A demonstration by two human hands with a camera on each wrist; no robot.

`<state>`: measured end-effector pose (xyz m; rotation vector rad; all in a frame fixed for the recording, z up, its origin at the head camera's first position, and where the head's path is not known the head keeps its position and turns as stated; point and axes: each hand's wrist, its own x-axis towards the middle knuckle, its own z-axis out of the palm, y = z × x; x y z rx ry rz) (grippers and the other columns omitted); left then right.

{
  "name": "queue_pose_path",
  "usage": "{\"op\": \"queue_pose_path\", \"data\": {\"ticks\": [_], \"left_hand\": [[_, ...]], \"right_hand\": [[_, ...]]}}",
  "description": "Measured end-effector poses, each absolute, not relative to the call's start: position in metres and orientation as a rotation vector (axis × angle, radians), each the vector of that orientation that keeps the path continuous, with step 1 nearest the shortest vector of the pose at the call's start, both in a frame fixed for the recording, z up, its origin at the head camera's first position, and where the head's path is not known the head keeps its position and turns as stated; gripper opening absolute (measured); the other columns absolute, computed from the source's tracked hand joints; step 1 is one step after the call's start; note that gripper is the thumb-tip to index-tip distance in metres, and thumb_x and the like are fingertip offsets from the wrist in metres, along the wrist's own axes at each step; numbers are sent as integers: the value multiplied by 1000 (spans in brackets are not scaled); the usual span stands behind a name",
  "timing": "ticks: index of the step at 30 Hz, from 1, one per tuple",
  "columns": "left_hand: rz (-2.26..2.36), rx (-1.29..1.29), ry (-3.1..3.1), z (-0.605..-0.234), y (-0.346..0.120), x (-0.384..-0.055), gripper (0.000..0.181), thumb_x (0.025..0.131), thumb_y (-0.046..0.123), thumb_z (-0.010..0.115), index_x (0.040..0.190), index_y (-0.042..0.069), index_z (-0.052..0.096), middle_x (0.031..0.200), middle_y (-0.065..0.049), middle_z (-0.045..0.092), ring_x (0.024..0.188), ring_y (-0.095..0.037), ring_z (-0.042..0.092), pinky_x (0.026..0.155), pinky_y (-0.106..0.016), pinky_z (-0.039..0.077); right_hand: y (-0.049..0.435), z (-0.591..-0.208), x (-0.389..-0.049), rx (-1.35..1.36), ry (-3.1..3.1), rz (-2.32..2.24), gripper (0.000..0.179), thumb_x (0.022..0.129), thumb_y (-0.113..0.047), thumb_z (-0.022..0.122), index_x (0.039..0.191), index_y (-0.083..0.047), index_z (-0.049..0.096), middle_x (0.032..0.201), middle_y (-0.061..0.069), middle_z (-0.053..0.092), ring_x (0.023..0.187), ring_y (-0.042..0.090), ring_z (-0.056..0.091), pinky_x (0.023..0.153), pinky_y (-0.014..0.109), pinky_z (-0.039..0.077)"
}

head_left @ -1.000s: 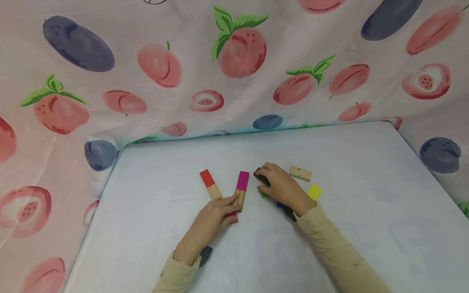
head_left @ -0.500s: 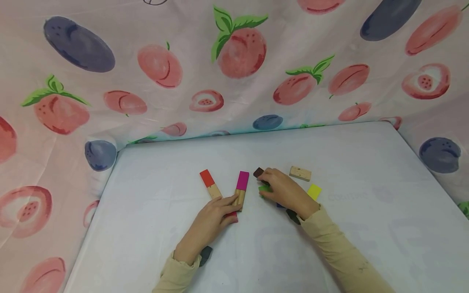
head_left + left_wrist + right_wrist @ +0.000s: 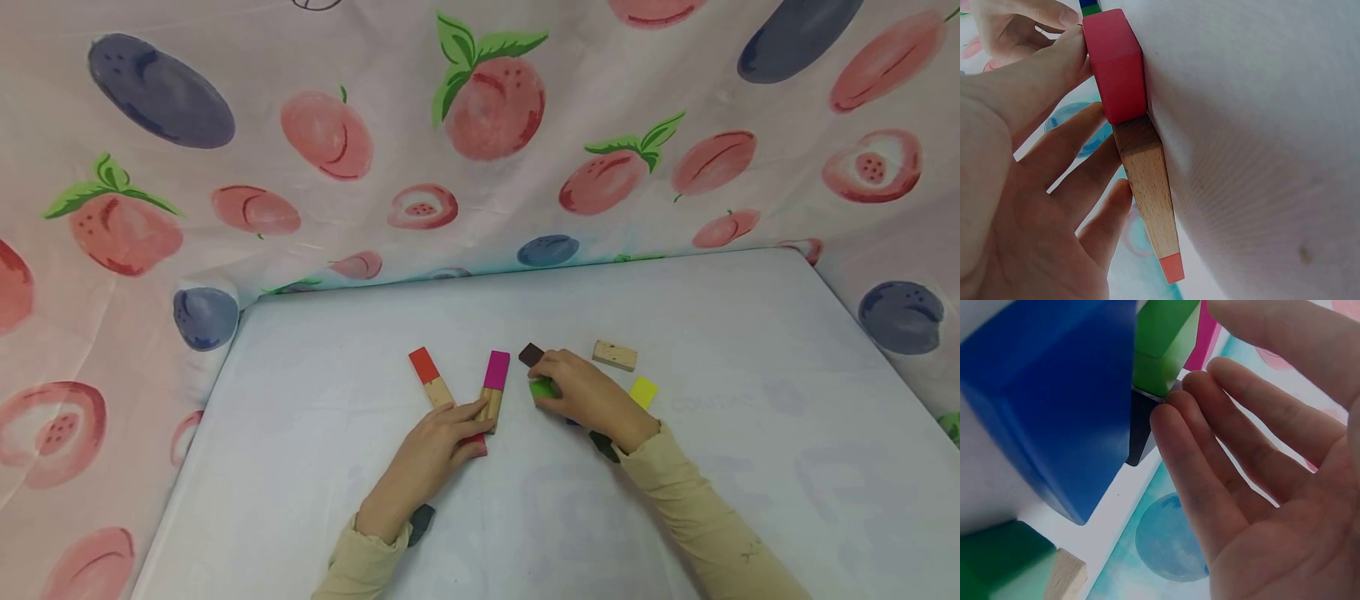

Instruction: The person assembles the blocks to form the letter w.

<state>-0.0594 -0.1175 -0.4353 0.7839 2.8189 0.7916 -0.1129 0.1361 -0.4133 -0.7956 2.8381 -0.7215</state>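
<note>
My left hand rests over a V-shaped row of small blocks, fingers laid across them. That row has an orange-red block, a magenta block, plain wood blocks and a red block touched by my left thumb. With its thumb on one side and fingers on the other, my right hand pinches a green block. Just beyond the fingers lies a dark brown block. A blue block is mostly hidden under the right hand in the head view.
Right of the right hand lie a plain wood block and a yellow block. Under the right wrist is a dark green block. White cloth covers the table; a fruit-print curtain stands behind it.
My right hand has drawn back slightly from the dark brown block, uncovering more of it, and its fingers are now about the green block. The left hand has stayed in place.
</note>
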Motion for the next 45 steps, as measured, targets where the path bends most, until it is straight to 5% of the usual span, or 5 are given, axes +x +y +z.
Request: {"op": "queue_pose_path", "data": {"ticks": [45], "left_hand": [[792,770,2816,-434,-118,-59,38,89,25,75,127,23,70,146,0,54,123,-21,55,102,-41,50]], "right_hand": [[133,-410,-119,-793,2802,-704,29,84,-9,79,111,-2,72,112,10,67,104,24,58,92,37,55]]}}
